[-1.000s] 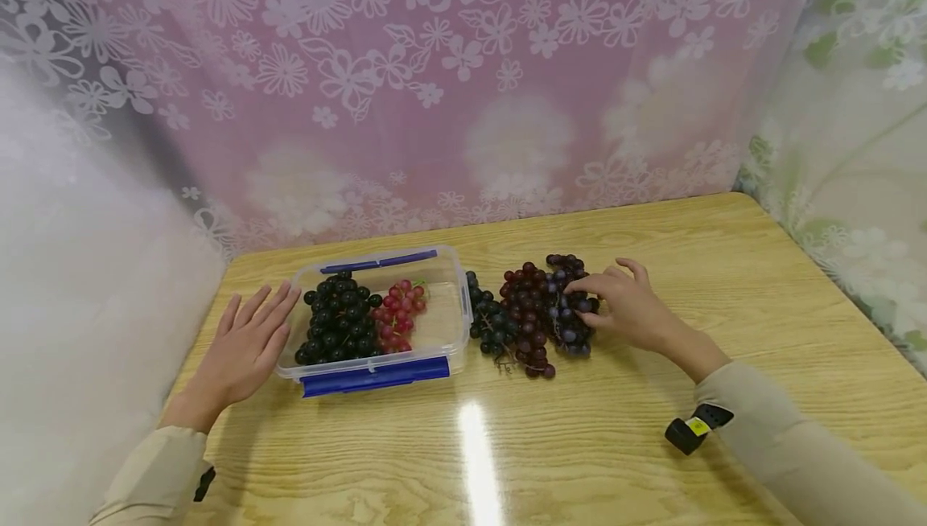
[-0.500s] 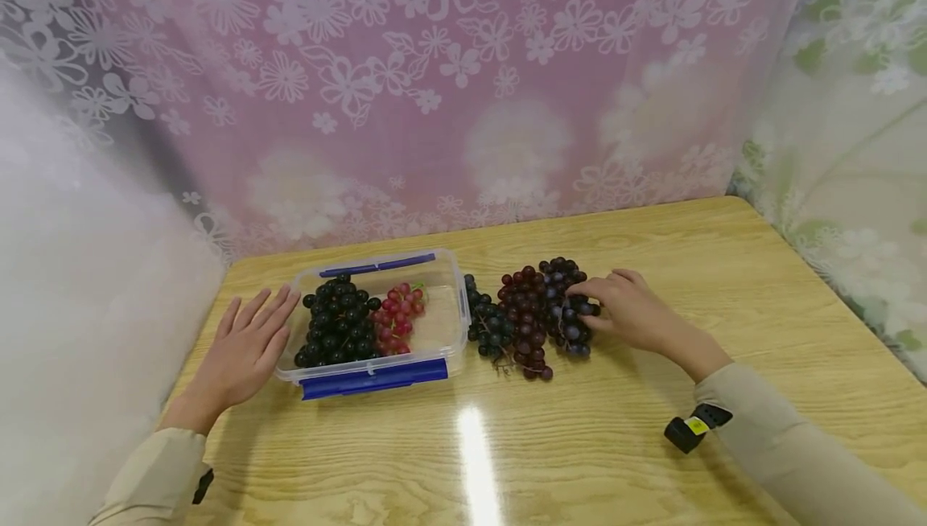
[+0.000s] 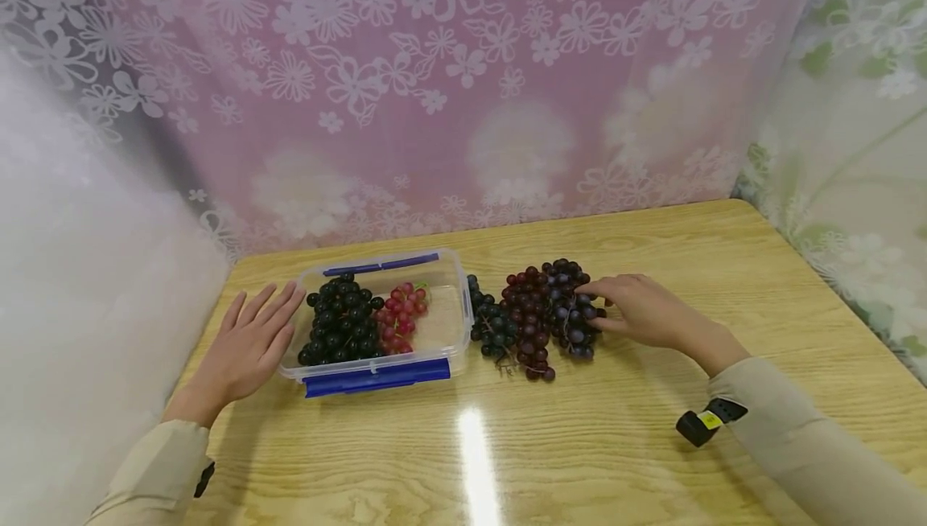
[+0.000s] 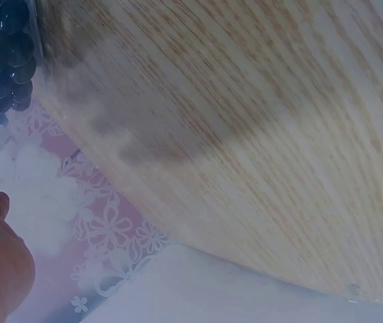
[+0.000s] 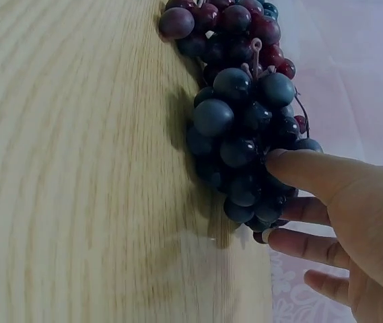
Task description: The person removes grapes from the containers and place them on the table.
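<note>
My left hand [image 3: 249, 345] lies flat with fingers spread, fingertips at the left rim of a clear plastic container [image 3: 443, 301] with blue clips. Inside the container are a black bunch of grapes [image 3: 340, 321] and a smaller pinkish-red bunch [image 3: 400, 317]. To its right, a dark purple bunch of grapes [image 3: 574, 309] lies on the table, and my right hand [image 3: 644, 313] holds its right side between thumb and fingers. In the right wrist view the thumb [image 5: 305, 168] presses on top of those grapes [image 5: 241, 151] while the other fingers reach along their side.
Between the container and the purple bunch lie a dark red bunch [image 3: 529, 317] and a blackish-green bunch [image 3: 492, 326], side by side and close together. The wooden table [image 3: 376, 462] meets a floral pink curtain [image 3: 434, 108] behind.
My right hand has shifted slightly and lowered its fingers along the right side of the purple bunch, which has moved a little against the red one. The left hand stays in place.
</note>
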A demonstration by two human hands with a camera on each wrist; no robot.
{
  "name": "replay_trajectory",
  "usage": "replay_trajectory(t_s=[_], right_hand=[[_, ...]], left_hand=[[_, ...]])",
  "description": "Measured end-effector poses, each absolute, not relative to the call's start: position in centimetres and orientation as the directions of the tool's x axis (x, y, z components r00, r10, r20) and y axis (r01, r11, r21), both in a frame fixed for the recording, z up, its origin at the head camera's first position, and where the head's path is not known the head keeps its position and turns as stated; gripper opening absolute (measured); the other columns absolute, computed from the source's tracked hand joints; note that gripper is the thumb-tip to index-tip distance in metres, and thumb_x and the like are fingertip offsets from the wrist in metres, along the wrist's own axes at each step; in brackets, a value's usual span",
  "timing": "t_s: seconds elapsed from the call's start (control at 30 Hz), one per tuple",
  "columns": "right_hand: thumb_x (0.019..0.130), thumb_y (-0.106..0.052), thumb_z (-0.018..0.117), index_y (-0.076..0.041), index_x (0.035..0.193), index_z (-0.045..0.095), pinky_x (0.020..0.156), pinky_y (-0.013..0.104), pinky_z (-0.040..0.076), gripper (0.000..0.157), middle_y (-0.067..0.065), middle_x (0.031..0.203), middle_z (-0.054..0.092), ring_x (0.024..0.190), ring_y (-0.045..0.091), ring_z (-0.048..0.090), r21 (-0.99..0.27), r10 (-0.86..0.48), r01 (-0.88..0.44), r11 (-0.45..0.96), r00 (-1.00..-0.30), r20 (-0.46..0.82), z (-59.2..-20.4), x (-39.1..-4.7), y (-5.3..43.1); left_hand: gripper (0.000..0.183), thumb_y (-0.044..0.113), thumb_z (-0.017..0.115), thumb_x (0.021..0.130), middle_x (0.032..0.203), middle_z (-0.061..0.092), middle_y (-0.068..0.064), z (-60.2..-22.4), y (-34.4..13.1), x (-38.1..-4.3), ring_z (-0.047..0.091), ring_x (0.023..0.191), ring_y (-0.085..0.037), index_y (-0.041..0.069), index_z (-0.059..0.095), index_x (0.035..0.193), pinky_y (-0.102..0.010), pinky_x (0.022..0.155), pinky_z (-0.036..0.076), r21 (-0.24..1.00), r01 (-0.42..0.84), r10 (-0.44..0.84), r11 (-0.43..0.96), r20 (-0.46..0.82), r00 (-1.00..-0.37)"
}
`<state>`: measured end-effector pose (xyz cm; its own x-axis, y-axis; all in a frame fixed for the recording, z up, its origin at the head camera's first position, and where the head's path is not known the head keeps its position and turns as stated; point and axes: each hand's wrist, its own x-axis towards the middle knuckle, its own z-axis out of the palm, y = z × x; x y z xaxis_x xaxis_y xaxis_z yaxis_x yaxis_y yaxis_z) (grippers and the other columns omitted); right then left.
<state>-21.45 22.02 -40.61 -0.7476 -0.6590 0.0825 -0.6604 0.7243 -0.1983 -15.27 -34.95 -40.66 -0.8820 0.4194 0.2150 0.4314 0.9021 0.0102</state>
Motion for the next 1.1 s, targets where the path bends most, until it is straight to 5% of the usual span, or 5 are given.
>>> replay_trajectory(t_s=[0.23,0.47,0.83,1.1], right_hand=[[0.09,-0.035,0.065,-0.01,0.137,0.054,0.083,0.051,0.048,0.054,0.012,0.123,0.06,0.098,0.026,0.061,-0.228,-0.65,-0.649,0.726,-0.756,0.081,-40.3,-21.4,22.2],[0.098,-0.047,0.047,-0.01,0.138,0.053,0.101,0.058,0.033,0.054,0.016,0.136,0.05,0.125,0.039,0.043,-0.222,-0.559,-0.577,0.786,-0.817,0.145,-39.4,-22.0,22.1],[0.099,-0.039,0.051,-0.008,0.138,0.052,0.101,0.06,0.03,0.05,0.018,0.146,0.038,0.131,0.042,0.033,-0.216,-0.502,-0.555,0.804,-0.826,0.256,-39.2,-22.4,22.0],[0.1,-0.045,0.046,-0.011,0.145,0.044,0.106,0.058,0.025,0.056,0.021,0.149,0.032,0.134,0.043,0.029,-0.189,-0.482,-0.521,0.832,-0.849,0.216,-38.3,-22.8,21.4]], left_hand=[[0.051,0.032,0.035,0.105,0.155,0.026,-0.008,-40.4,-34.9,-15.0,0.023,0.139,-0.037,0.015,0.028,0.153,-0.052,0.113,0.0,0.038,0.419,0.403,0.907,0.203,-0.892],[0.051,0.032,0.034,0.105,0.156,0.024,-0.008,-40.3,-34.8,-14.9,0.024,0.139,-0.036,0.015,0.027,0.153,-0.05,0.114,0.0,0.059,0.409,0.393,0.911,0.181,-0.902],[0.052,0.028,0.036,0.105,0.156,0.022,-0.01,-40.8,-34.9,-15.4,0.024,0.138,-0.037,0.014,0.024,0.154,-0.053,0.113,0.001,0.057,0.422,0.41,0.905,0.152,-0.899],[0.053,0.028,0.036,0.105,0.157,0.021,-0.01,-40.5,-34.9,-15.5,0.022,0.139,-0.038,0.014,0.023,0.154,-0.053,0.113,0.0,0.064,0.425,0.414,0.903,0.134,-0.9]])
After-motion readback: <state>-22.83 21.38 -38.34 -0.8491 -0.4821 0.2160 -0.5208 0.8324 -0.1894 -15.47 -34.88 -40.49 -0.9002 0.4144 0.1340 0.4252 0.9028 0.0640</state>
